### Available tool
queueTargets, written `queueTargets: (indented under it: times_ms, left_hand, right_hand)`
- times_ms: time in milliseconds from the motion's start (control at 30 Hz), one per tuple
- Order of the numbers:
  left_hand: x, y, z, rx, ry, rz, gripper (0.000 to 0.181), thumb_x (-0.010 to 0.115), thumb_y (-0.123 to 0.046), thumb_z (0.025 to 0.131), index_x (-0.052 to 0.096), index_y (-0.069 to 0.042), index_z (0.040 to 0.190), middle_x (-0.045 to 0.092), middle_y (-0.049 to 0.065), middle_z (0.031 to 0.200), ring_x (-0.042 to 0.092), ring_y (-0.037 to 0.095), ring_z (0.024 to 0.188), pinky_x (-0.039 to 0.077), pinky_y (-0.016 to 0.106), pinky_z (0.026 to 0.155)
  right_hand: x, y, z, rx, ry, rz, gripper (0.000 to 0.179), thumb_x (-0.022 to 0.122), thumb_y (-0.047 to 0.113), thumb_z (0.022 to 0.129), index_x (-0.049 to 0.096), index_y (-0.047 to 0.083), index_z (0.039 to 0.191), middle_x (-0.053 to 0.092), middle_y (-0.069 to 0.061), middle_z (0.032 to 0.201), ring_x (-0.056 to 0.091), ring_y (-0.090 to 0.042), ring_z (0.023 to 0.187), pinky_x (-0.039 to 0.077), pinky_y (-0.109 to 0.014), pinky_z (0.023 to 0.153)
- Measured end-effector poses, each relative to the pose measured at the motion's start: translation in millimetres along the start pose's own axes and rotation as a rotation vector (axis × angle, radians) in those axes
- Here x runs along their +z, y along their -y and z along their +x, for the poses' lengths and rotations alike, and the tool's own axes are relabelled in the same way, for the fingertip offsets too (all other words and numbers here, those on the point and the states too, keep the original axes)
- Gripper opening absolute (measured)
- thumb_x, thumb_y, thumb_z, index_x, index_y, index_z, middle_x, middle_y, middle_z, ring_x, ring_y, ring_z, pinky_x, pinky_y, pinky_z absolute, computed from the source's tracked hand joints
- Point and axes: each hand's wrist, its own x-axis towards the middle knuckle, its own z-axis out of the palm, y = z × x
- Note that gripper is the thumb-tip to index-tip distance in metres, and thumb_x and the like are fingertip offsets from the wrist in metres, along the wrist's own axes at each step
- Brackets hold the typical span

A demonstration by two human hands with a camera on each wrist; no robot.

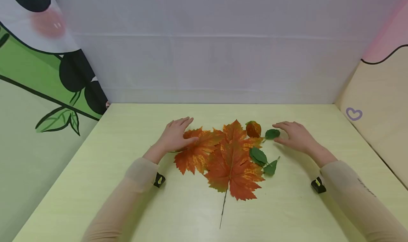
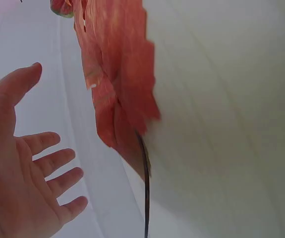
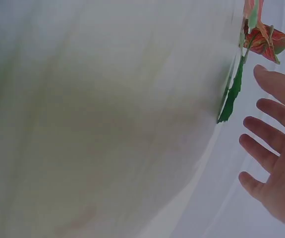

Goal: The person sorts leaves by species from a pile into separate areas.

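Orange-red artificial maple leaves lie overlapping mid-table in the head view: one on the left (image 1: 197,151), and a front leaf (image 1: 230,164) with its dark stem (image 1: 222,210) toward me. An orange flower head (image 1: 253,129) sits behind them. Green leaves (image 1: 270,168) spread at their right. My left hand (image 1: 174,136) is over the left maple leaf's edge, fingers extended; whether it touches cannot be told. Beside the far green leaf (image 1: 272,134) is my right hand (image 1: 296,137), fingers loosely spread, holding nothing. Both palms (image 2: 13,188) (image 3: 283,183) show bare in the wrist views.
The pale wooden tabletop (image 1: 169,210) meets a whitish cloth backdrop (image 1: 204,68) at its far edge. Printed side panels stand left and right, the right one (image 1: 376,100) with a purple heart. A small black wrist device (image 1: 159,180) is on each sleeve cuff.
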Motion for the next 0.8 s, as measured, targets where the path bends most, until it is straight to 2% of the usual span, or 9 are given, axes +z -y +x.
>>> queueTargets:
  times_ms: [133, 267, 400, 567, 700, 800]
  left_hand:
    - [5.0, -8.7, 1.9, -0.010, 0.007, -0.066, 0.077, 0.055, -0.054, 0.083, 0.030, -0.011, 0.143, 0.035, 0.013, 0.143, 0.033, 0.033, 0.130, 0.026, 0.053, 0.103]
    - [9.1, -16.3, 4.2, -0.038, 0.021, -0.099, 0.076, 0.058, -0.052, 0.082, 0.034, -0.009, 0.141, 0.037, 0.013, 0.141, 0.035, 0.034, 0.128, 0.027, 0.054, 0.102]
    - [14.8, -21.0, 7.1, -0.070, 0.051, -0.136, 0.075, 0.059, -0.050, 0.082, 0.035, -0.008, 0.140, 0.038, 0.014, 0.141, 0.036, 0.035, 0.127, 0.027, 0.054, 0.102]
    - [19.4, -24.6, 10.1, -0.135, 0.080, -0.190, 0.075, 0.060, -0.049, 0.082, 0.036, -0.007, 0.139, 0.039, 0.016, 0.139, 0.038, 0.036, 0.125, 0.030, 0.051, 0.102]
    - [20.2, -27.6, 11.5, -0.165, 0.106, -0.199, 0.077, 0.062, -0.049, 0.080, 0.037, -0.005, 0.138, 0.041, 0.018, 0.137, 0.039, 0.036, 0.123, 0.033, 0.050, 0.100]
    - [21.0, -29.3, 12.6, -0.172, 0.121, -0.177, 0.077, 0.065, -0.047, 0.079, 0.038, -0.003, 0.137, 0.044, 0.019, 0.133, 0.042, 0.036, 0.120, 0.037, 0.048, 0.097]
  right_hand:
    - [1, 3, 1.6, 0.050, 0.028, 0.056, 0.048, 0.061, 0.031, 0.086, 0.053, 0.002, 0.124, 0.053, -0.021, 0.123, 0.051, -0.040, 0.109, 0.038, -0.055, 0.089]
    - [-1, 7, 3.9, 0.189, 0.064, 0.156, 0.046, 0.055, 0.031, 0.089, 0.053, -0.004, 0.119, 0.056, -0.025, 0.114, 0.055, -0.039, 0.101, 0.044, -0.050, 0.080]
    - [-3, 9, 5.8, 0.319, 0.125, 0.177, 0.053, 0.052, 0.038, 0.090, 0.051, -0.008, 0.116, 0.058, -0.027, 0.108, 0.058, -0.036, 0.091, 0.047, -0.043, 0.070]
    - [-4, 10, 10.8, 0.423, 0.209, 0.167, 0.073, 0.048, 0.056, 0.086, 0.047, -0.010, 0.117, 0.055, -0.030, 0.112, 0.058, -0.033, 0.085, 0.044, -0.034, 0.060]
    - [-4, 9, 16.0, 0.474, 0.233, 0.169, 0.070, 0.049, 0.062, 0.082, 0.048, -0.005, 0.101, 0.056, -0.021, 0.090, 0.050, -0.023, 0.070, 0.036, -0.029, 0.055]
    - [-3, 9, 19.3, 0.495, 0.241, 0.169, 0.063, 0.052, 0.062, 0.080, 0.046, 0.000, 0.090, 0.049, -0.010, 0.077, 0.041, -0.018, 0.063, 0.030, -0.028, 0.053]
